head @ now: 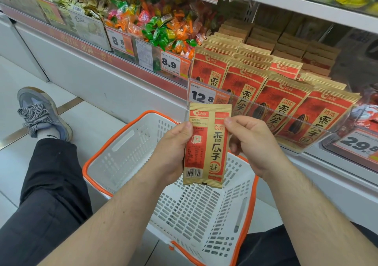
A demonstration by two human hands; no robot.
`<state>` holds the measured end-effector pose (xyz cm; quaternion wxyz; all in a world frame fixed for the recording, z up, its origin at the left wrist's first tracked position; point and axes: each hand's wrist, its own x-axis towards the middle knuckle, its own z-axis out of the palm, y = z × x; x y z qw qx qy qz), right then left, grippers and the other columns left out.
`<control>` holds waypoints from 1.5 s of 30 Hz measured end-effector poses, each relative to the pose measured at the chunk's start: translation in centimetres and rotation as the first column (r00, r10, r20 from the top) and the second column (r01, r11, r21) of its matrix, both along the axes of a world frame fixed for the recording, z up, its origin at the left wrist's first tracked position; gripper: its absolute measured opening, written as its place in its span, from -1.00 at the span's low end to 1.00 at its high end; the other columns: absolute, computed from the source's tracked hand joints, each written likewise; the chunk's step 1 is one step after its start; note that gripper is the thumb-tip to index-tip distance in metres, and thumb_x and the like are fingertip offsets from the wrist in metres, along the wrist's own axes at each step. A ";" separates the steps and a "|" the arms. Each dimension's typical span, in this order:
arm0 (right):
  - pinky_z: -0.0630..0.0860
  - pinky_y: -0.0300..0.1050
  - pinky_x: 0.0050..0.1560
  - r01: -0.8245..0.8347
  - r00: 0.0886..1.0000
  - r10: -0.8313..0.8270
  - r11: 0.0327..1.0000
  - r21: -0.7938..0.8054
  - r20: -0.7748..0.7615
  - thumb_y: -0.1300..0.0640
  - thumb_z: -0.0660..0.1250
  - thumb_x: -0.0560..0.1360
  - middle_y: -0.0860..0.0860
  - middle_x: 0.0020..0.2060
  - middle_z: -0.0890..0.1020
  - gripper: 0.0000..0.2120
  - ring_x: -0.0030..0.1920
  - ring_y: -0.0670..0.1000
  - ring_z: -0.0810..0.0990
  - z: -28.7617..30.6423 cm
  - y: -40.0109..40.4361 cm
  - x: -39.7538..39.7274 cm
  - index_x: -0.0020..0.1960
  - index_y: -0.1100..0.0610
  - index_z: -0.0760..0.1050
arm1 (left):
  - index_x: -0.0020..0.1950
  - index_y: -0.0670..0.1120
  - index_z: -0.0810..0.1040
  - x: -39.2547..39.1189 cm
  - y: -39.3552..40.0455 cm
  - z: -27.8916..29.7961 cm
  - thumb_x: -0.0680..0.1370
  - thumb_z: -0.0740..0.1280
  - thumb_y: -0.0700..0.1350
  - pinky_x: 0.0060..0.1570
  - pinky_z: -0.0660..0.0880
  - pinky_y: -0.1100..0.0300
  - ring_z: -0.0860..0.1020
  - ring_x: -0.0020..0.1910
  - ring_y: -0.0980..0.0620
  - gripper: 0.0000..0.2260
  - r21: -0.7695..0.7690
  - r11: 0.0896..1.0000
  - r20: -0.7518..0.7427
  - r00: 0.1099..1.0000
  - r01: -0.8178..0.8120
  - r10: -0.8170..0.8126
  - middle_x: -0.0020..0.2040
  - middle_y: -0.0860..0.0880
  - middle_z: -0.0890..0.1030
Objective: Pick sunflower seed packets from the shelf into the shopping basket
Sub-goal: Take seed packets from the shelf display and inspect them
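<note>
Hands, left [172, 151] and right [250, 143], hold packet [206, 147] above basket [131, 138].

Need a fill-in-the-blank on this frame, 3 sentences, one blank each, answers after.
1. Both hands hold one seed packet above the white ____.
2. The basket has an ____ rim.
3. The price tag just above the held packet reads ____.

Answers: basket; orange; 12.8

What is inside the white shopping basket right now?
The visible part of the basket holds nothing: only its bare slotted floor and walls show. The seed packet, held by the left hand and right hand, and both forearms cover the rest.
</note>
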<state>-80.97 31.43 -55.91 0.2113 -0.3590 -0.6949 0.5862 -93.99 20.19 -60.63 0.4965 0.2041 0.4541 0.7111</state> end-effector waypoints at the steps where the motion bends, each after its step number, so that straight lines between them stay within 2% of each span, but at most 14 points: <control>1: 0.38 -0.17 -0.37 -0.035 0.998 0.035 0.999 -0.002 0.051 0.10 0.33 0.58 0.08 -0.26 0.67 -0.79 -0.43 -0.02 0.46 0.1 0.1 0.1 -0.14 0.19 0.64 | 0.15 -0.11 0.61 -0.1 0.0 0.1 0.61 0.17 0.03 -0.09 0.66 -0.04 0.70 -0.06 -0.12 -0.68 -0.004 1.000 0.023 1.000 -0.018 0.018 0.02 -0.17 0.71; 5: 0.45 -0.11 -0.23 -0.196 0.947 0.203 0.979 -0.055 0.248 0.09 0.40 0.53 0.13 -0.23 0.71 -0.79 -0.32 0.00 0.57 0.1 0.0 0.3 -0.08 0.26 0.63 | 0.23 -0.13 0.58 -0.5 0.1 0.7 0.68 0.10 0.05 -0.04 0.65 -0.13 0.69 0.00 -0.19 -0.63 -0.062 0.997 0.094 0.994 -0.056 0.062 0.10 -0.22 0.69; 12: 0.51 0.08 -0.05 -0.242 0.938 0.271 0.958 -0.153 0.217 0.19 0.37 0.55 0.25 -0.09 0.71 -0.77 -0.12 0.21 0.62 -0.4 -0.2 0.3 0.10 0.35 0.56 | 0.21 -0.14 0.59 -0.6 0.2 1.1 0.69 0.08 0.08 0.02 0.62 -0.17 0.68 0.04 -0.21 -0.60 -0.170 0.982 0.125 0.986 -0.084 0.106 0.08 -0.20 0.70; 17: 0.57 -0.11 -0.23 -0.366 0.875 0.417 0.903 -0.226 0.246 0.35 0.45 0.45 0.32 -0.01 0.68 -0.63 -0.06 0.28 0.63 -0.4 0.1 0.7 0.23 0.24 0.47 | 0.27 -0.16 0.56 -0.8 0.2 1.3 0.70 0.08 0.09 0.06 0.60 -0.21 0.67 0.09 -0.21 -0.58 -0.227 0.970 0.177 0.975 -0.089 0.131 0.10 -0.21 0.69; 22: 0.59 -0.11 -0.23 -0.416 0.848 0.465 0.881 -0.225 0.255 0.46 0.43 0.42 0.32 -0.06 0.69 -0.54 -0.12 0.21 0.67 -0.7 0.2 0.7 0.28 0.29 0.41 | 0.28 -0.18 0.56 -0.9 0.2 1.1 0.70 0.09 0.09 0.17 0.53 -0.30 0.66 0.11 -0.23 -0.58 -0.257 0.962 0.179 0.974 -0.092 0.141 0.11 -0.22 0.69; 25: 0.59 -0.10 -0.23 -0.409 0.846 0.460 0.884 -0.226 0.269 0.46 0.43 0.42 0.29 -0.09 0.70 -0.54 -0.15 0.20 0.68 -0.6 0.2 0.7 0.27 0.29 0.41 | 0.26 -0.18 0.57 -1.1 0.3 0.9 0.70 0.09 0.09 0.13 0.56 -0.26 0.67 0.10 -0.22 -0.58 -0.271 0.959 0.163 0.978 -0.082 0.130 0.10 -0.21 0.69; 28: 0.59 -0.06 -0.23 -0.378 0.844 0.419 0.908 -0.183 0.335 0.46 0.45 0.41 0.24 -0.15 0.71 -0.57 -0.21 0.18 0.67 -0.5 -0.3 0.5 0.22 0.27 0.43 | 0.25 -0.16 0.57 -1.4 0.3 0.4 0.70 0.12 0.08 0.13 0.57 -0.22 0.68 0.07 -0.18 -0.61 -0.320 0.946 0.097 0.991 -0.053 0.088 0.06 -0.16 0.71; 32: 0.67 0.11 -0.16 -0.379 0.768 0.283 0.924 0.051 0.574 0.34 0.49 0.34 0.08 -0.29 0.71 -0.62 -0.32 0.07 0.69 -0.7 -1.7 -0.3 0.07 0.09 0.47 | 0.38 -0.11 0.45 -1.3 0.2 -0.6 0.60 0.34 0.10 0.08 0.59 -0.20 0.67 0.08 -0.08 -0.56 -0.425 0.905 -0.105 0.994 -0.030 -0.016 0.08 -0.06 0.71; 34: 0.67 0.10 -0.17 -0.427 0.736 0.279 0.898 0.103 0.617 0.21 0.53 0.32 0.05 -0.31 0.70 -0.62 -0.31 0.04 0.70 -0.8 -2.6 -0.7 0.05 0.01 0.46 | 0.22 -0.07 0.56 -1.0 0.3 -0.9 0.56 0.42 0.04 -0.06 0.61 -0.02 0.69 -0.01 -0.04 -0.70 -0.415 0.910 -0.138 0.988 0.006 -0.069 -0.03 -0.04 0.73; 36: 0.63 0.09 -0.14 -0.466 0.736 0.348 0.883 0.062 0.580 0.08 0.51 0.42 0.04 -0.29 0.71 -0.68 -0.29 0.00 0.70 -0.7 -3.1 -0.8 0.09 -0.01 0.46 | 0.10 -0.08 0.58 -0.8 0.3 -1.0 0.55 0.44 -0.06 -0.21 0.58 0.11 0.68 -0.16 0.01 -0.82 -0.395 0.918 -0.155 0.985 0.014 -0.081 -0.14 -0.04 0.71; 38: 0.62 0.12 -0.08 -0.423 0.787 0.345 0.905 0.041 0.511 -0.01 0.34 0.57 0.05 -0.24 0.71 -0.85 -0.29 0.00 0.71 -0.4 -2.9 -0.7 0.06 0.05 0.51 | 0.11 -0.13 0.56 -0.9 0.2 -1.1 0.52 0.45 -0.11 -0.22 0.54 0.11 0.65 -0.23 0.02 -0.79 -0.356 0.933 -0.147 0.984 0.044 -0.103 -0.19 -0.04 0.67; 40: 0.58 0.07 -0.16 -0.299 0.868 0.240 0.952 0.072 0.434 -0.05 0.19 0.64 0.03 -0.25 0.68 -0.76 -0.37 0.01 0.67 -0.5 -2.4 -0.8 -0.01 0.06 0.55 | 0.13 -0.12 0.56 -1.0 0.1 -1.1 0.41 0.49 -0.10 -0.19 0.50 0.08 0.62 -0.27 0.05 -0.67 -0.316 0.943 -0.153 0.976 0.100 -0.155 -0.23 0.01 0.64; 42: 0.51 -0.01 -0.24 -0.168 0.935 0.114 0.976 0.137 0.335 -0.04 0.17 0.65 0.00 -0.31 0.65 -0.74 -0.43 -0.01 0.61 -0.6 -2.2 -1.1 -0.09 0.04 0.55 | 0.19 -0.08 0.57 -0.7 0.0 -1.1 0.33 0.45 -0.11 -0.19 0.49 0.09 0.59 -0.24 0.06 -0.57 -0.275 0.949 -0.167 0.965 0.153 -0.204 -0.17 -0.01 0.63; 45: 0.44 -0.09 -0.30 -0.107 0.970 0.054 0.970 0.216 0.237 0.06 0.20 0.64 -0.04 -0.40 0.62 -0.77 -0.45 -0.02 0.58 -0.8 -2.1 -1.3 -0.15 0.05 0.52 | 0.29 -0.10 0.53 -0.4 0.1 -1.2 0.33 0.43 -0.18 -0.13 0.46 0.06 0.53 -0.15 -0.01 -0.50 -0.207 0.954 -0.167 0.953 0.217 -0.253 -0.06 -0.11 0.54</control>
